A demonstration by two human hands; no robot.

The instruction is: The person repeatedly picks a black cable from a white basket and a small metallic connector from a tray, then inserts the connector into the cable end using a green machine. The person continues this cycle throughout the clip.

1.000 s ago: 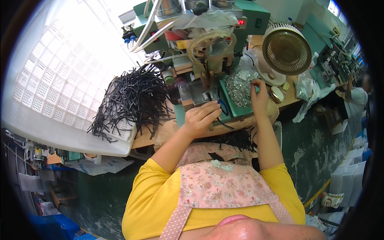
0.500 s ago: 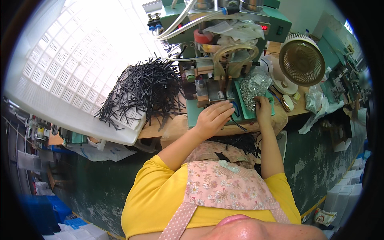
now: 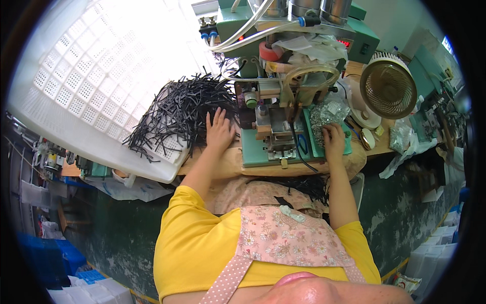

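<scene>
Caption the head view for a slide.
Left hand at black strips, right hand at small metallic parts in a green tray.

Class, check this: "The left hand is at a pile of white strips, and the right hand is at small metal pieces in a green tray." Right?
Not quite: the head view shows that the strips at the left hand are black, not white. The right hand is at small metal pieces in a green tray, as stated.

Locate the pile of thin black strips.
Left of centre in the head view, the pile lies partly on the white plastic crate, with the left hand at its right edge.
</scene>
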